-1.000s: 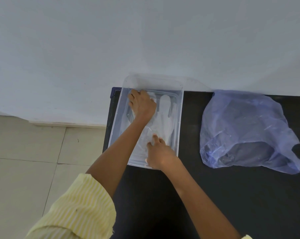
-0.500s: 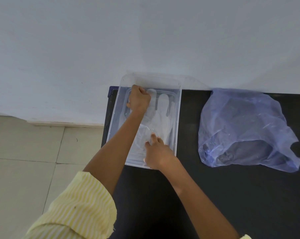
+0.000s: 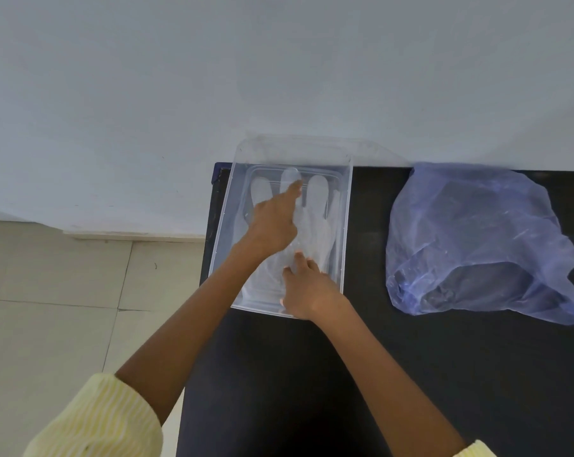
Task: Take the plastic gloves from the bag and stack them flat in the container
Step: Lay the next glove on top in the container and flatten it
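Observation:
A clear plastic container (image 3: 346, 225) stands at the table's far left corner, against the wall. Transparent plastic gloves (image 3: 318, 209) lie flat inside it, fingers pointing to the wall. My left hand (image 3: 272, 222) reaches into the container, and its outstretched forefinger presses on a glove finger near the far end. My right hand (image 3: 307, 288) rests at the near end, fingertips pressing down on the glove's cuff. A crumpled bluish plastic bag (image 3: 476, 239) lies on the table to the right, its mouth facing the front. What it holds cannot be made out.
The black table (image 3: 411, 374) stretches toward me and to the right. A white wall rises right behind the container and bag. Beige floor tiles (image 3: 65, 308) lie beyond the table's left edge.
My left hand has gone from a curled fist at the container's far left to an outstretched finger pressing along a glove finger. My right hand has stayed on the cuff.

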